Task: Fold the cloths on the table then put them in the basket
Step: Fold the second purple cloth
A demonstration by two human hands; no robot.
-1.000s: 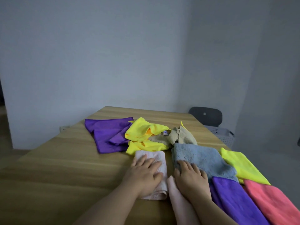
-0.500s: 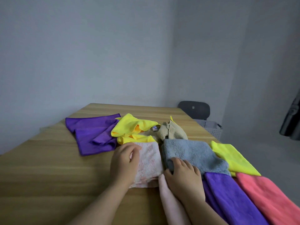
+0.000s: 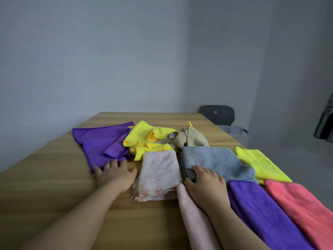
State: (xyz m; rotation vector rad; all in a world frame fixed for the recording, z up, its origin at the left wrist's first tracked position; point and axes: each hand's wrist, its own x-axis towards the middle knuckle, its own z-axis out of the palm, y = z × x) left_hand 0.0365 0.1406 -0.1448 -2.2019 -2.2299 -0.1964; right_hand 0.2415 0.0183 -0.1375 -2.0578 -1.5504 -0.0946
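Now left hand (image 3: 116, 175) flat, touching purple cloth (image 3: 100, 139), right hand (image 3: 205, 183) gripping grey cloth (image 3: 216, 159)

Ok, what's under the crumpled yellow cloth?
The crumpled yellow cloth overlaps the far purple cloth's right edge, and a beige cloth pokes out beside it. How far either runs underneath is covered.

basket (image 3: 236, 136) partly hidden, left hand (image 3: 117, 175) seemingly blurred
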